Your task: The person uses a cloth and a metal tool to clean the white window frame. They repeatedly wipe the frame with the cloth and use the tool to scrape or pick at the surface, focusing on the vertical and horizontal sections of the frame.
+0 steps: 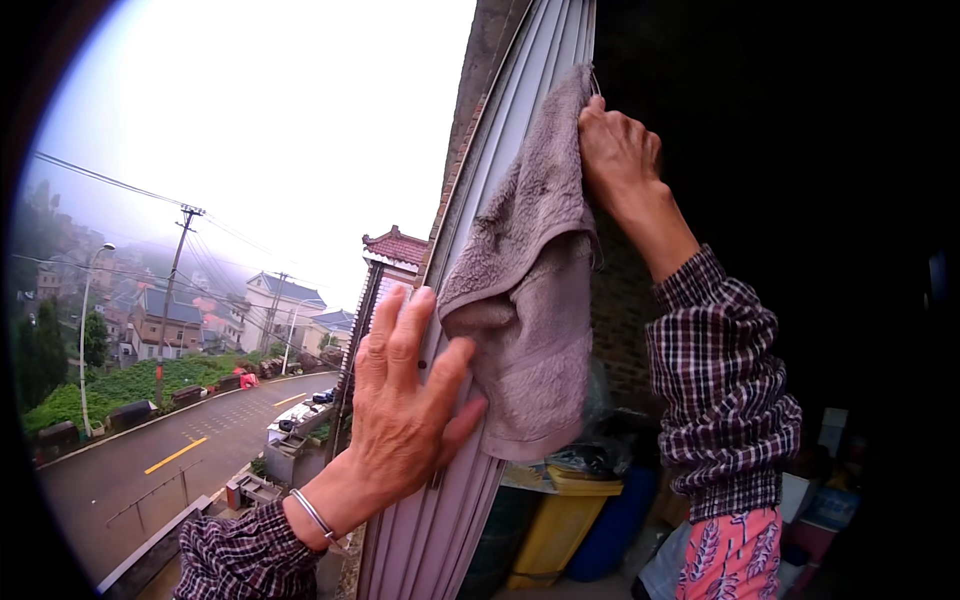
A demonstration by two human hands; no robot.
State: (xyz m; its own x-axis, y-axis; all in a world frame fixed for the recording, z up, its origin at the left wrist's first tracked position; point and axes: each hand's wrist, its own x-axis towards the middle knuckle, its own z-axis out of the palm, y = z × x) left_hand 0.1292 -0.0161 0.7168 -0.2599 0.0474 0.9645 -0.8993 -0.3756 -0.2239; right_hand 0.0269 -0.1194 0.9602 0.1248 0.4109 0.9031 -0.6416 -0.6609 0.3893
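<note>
A grey-brown terry towel [536,300] hangs in folds against the edge of a ribbed metal door [420,517]. At its top right corner my right hand [619,150] is raised with bent fingers, beside a thin wire loop; whether the fingers pinch the wire or the towel cannot be told. My left hand [416,397], a metal bangle at its wrist, is spread with fingers apart in front of the door, just left of the towel's lower part. Nothing is held in it. Both arms have checked sleeves.
Behind the door stand a yellow bin [562,525] and a blue barrel [615,525], with plastic bags on top. The interior at right is very dark. Outside at left, a low wall [154,544] and a metal railing [154,495] border a curving road [225,427].
</note>
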